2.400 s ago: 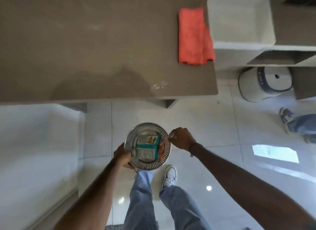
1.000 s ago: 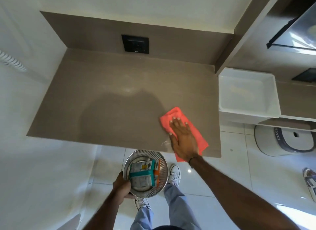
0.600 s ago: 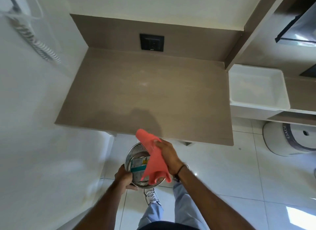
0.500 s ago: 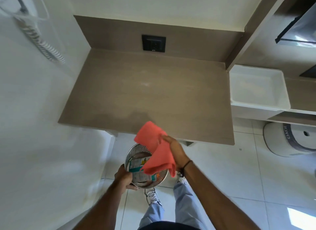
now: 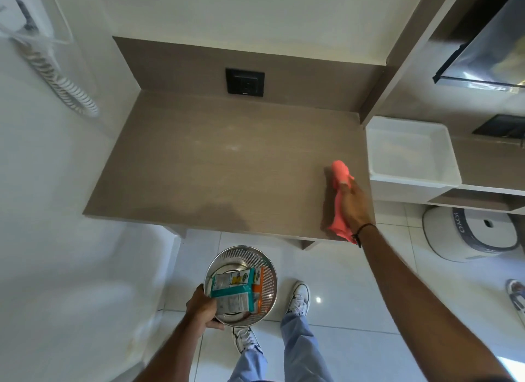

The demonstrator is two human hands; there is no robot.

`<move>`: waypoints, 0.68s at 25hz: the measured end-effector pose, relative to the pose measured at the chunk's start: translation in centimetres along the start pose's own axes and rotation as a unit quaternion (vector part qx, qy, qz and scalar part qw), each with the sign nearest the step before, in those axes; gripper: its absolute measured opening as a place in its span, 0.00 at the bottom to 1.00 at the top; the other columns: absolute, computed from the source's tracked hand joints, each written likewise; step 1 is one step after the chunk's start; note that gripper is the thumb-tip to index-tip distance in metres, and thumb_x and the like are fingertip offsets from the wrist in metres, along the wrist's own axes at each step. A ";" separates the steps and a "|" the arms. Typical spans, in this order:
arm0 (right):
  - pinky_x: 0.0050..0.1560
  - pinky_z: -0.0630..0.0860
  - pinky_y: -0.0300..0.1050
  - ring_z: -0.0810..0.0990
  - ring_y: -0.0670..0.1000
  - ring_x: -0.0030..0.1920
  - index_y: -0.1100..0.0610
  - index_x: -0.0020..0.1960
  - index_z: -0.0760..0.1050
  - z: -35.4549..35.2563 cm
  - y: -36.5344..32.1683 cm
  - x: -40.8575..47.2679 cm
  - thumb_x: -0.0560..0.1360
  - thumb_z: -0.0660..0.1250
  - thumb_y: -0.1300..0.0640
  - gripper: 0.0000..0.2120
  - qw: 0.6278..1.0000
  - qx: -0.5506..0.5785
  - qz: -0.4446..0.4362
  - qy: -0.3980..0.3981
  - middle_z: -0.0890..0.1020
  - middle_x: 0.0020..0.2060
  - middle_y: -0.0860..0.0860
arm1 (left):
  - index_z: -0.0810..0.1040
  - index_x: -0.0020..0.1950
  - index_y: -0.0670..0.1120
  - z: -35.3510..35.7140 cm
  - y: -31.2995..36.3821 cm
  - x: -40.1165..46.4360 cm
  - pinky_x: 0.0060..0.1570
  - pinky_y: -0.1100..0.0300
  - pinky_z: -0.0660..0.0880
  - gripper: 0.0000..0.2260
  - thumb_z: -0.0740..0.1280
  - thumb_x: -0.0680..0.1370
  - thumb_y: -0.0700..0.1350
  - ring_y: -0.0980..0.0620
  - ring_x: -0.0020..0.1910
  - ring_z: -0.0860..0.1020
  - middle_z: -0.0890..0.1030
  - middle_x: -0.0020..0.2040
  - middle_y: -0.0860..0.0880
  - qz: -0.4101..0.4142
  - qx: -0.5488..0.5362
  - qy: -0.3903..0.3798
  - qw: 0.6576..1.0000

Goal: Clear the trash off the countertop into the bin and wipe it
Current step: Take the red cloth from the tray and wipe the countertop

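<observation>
The brown countertop (image 5: 216, 165) fills the middle of the view, its surface bare. My right hand (image 5: 355, 208) grips a pink cloth (image 5: 341, 177) over the counter's right side, close to the front edge; the cloth hangs bunched and long, and I cannot tell whether it touches the surface. Below the counter's front edge, my left hand (image 5: 203, 310) holds a round metal mesh bin (image 5: 255, 260) by its rim. Inside the bin lie teal and orange wrappers (image 5: 233, 289).
A white tray (image 5: 409, 154) sits on a lower shelf right of the counter. A black socket plate (image 5: 245, 81) is on the back panel. A white round appliance (image 5: 468, 233) stands on the tiled floor at right. Another person's shoe (image 5: 515, 296) is at the right edge.
My right hand has carried the pink cloth from above the bin to the right side of the countertop. The left hand still holds the bin below the counter edge.
</observation>
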State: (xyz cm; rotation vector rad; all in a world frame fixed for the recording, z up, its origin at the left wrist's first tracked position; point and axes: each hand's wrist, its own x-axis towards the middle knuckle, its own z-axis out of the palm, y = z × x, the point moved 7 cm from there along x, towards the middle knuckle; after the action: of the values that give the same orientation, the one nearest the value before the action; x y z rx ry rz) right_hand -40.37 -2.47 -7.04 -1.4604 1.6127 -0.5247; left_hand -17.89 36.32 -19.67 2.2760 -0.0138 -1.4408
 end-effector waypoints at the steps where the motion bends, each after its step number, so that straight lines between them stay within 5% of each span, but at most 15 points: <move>1: 0.72 0.66 0.54 0.69 0.59 0.74 0.58 0.78 0.63 1.9 0.5 0.3 0.84 0.55 0.46 0.27 0.991 -0.126 -0.022 -0.048 0.68 0.75 0.59 | 0.76 0.62 0.44 0.3 -0.1 0.1 0.34 0.41 0.87 0.12 0.64 0.83 0.50 0.37 0.42 0.89 0.84 0.58 0.36 -0.002 0.002 -0.001 1.000; 3: 0.80 0.46 0.60 0.46 0.59 0.82 0.59 0.82 0.46 4.7 1.8 0.1 0.83 0.51 0.40 0.36 0.947 -0.300 -0.044 -0.104 0.48 0.82 0.56 | 0.76 0.61 0.44 0.8 -0.2 0.4 0.33 0.43 0.87 0.11 0.65 0.83 0.48 0.38 0.39 0.89 0.84 0.57 0.36 -0.005 0.004 -0.006 1.000; 5: 0.80 0.41 0.61 0.42 0.58 0.82 0.59 0.82 0.43 5.4 1.8 -0.4 0.81 0.51 0.37 0.39 0.931 -0.349 -0.061 -0.088 0.45 0.82 0.55 | 0.77 0.61 0.44 1.1 -0.2 0.6 0.32 0.43 0.87 0.10 0.65 0.83 0.48 0.39 0.38 0.89 0.85 0.56 0.37 -0.007 0.005 -0.012 1.000; 8: 0.79 0.50 0.58 0.61 0.58 0.79 0.59 0.77 0.62 4.1 -0.1 -3.3 0.78 0.59 0.39 0.35 0.922 -0.350 -0.163 0.038 0.67 0.76 0.57 | 0.77 0.59 0.45 1.5 -0.2 0.6 0.30 0.45 0.86 0.09 0.65 0.83 0.49 0.41 0.35 0.89 0.86 0.52 0.38 -0.006 -0.006 -0.013 1.000; 10: 0.63 0.68 0.53 0.78 0.57 0.59 0.52 0.63 0.75 4.2 -0.3 -7.2 0.75 0.64 0.42 0.21 0.916 -0.283 -0.273 0.082 0.82 0.56 0.52 | 0.77 0.59 0.46 1.7 -0.2 0.6 0.30 0.44 0.86 0.09 0.65 0.83 0.48 0.41 0.35 0.89 0.85 0.53 0.38 -0.007 -0.007 -0.010 1.000; 12: 0.44 0.71 0.45 0.78 0.50 0.41 0.47 0.49 0.75 6.2 2.2 -11.3 0.72 0.66 0.44 0.09 0.925 -0.222 -0.309 0.015 0.80 0.40 0.45 | 0.77 0.60 0.46 2.1 -0.3 0.8 0.31 0.42 0.86 0.09 0.65 0.83 0.48 0.39 0.37 0.89 0.85 0.55 0.38 -0.011 -0.005 -0.005 1.000; 14: 0.38 0.73 0.41 0.78 0.46 0.36 0.46 0.47 0.74 8.9 6.6 -14.1 0.72 0.66 0.44 0.08 0.939 -0.236 -0.236 -0.084 0.79 0.35 0.43 | 0.77 0.61 0.46 2.7 -0.6 1.6 0.31 0.40 0.86 0.10 0.65 0.83 0.48 0.37 0.39 0.88 0.84 0.57 0.37 -0.014 -0.002 -0.004 1.000; 17: 0.53 0.79 0.46 0.83 0.53 0.54 0.48 0.65 0.74 12.9 14.8 -14.8 0.73 0.66 0.45 0.21 0.941 -0.263 -0.033 -0.209 0.84 0.54 0.49 | 0.77 0.62 0.48 4.3 -1.0 3.7 0.32 0.40 0.86 0.11 0.65 0.82 0.50 0.38 0.41 0.89 0.84 0.58 0.38 -0.020 0.021 -0.013 1.000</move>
State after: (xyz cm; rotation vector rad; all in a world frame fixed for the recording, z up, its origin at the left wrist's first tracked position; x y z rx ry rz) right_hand -39.45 17.86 -20.80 -1.8679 1.4140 0.2035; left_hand -20.12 34.75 -24.76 2.3033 -0.0075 -1.5028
